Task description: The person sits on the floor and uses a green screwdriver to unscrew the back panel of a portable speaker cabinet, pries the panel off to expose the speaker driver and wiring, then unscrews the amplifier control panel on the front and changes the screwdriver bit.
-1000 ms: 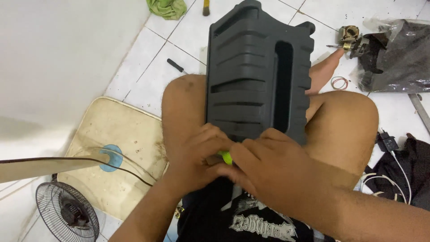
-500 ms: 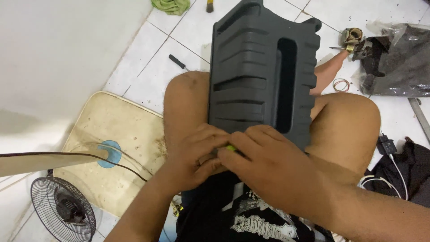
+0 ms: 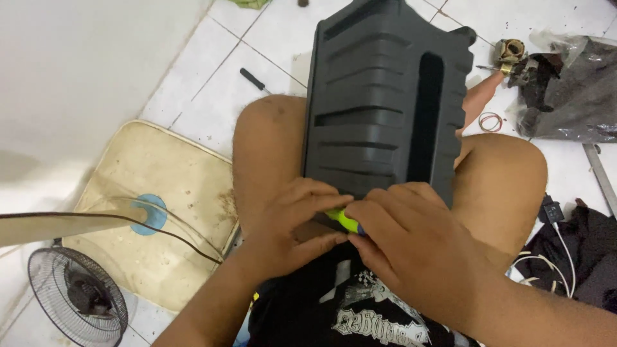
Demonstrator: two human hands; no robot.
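Observation:
A large dark grey ribbed plastic housing (image 3: 385, 103) with a long slot stands tilted between my bare knees, resting on my lap. At its near lower edge my left hand (image 3: 292, 225) and my right hand (image 3: 411, 247) are pressed together. Both close around a small tool with a yellow-green handle (image 3: 342, 220), of which only a short piece shows between the fingers. The tool's tip is hidden behind my hands and the housing's edge.
A cream seat cushion (image 3: 154, 212) with a blue spot and a small black fan (image 3: 77, 299) lie at my left. A black screwdriver (image 3: 254, 80) is on the white tiles. At right are a grey bag with metal parts (image 3: 565, 90), a red rubber band (image 3: 491, 121) and black cables (image 3: 565, 250).
The view has shifted slightly, so the housing sits a little further right in frame. My hands stay clamped on the green-handled tool, fingers shifting a little.

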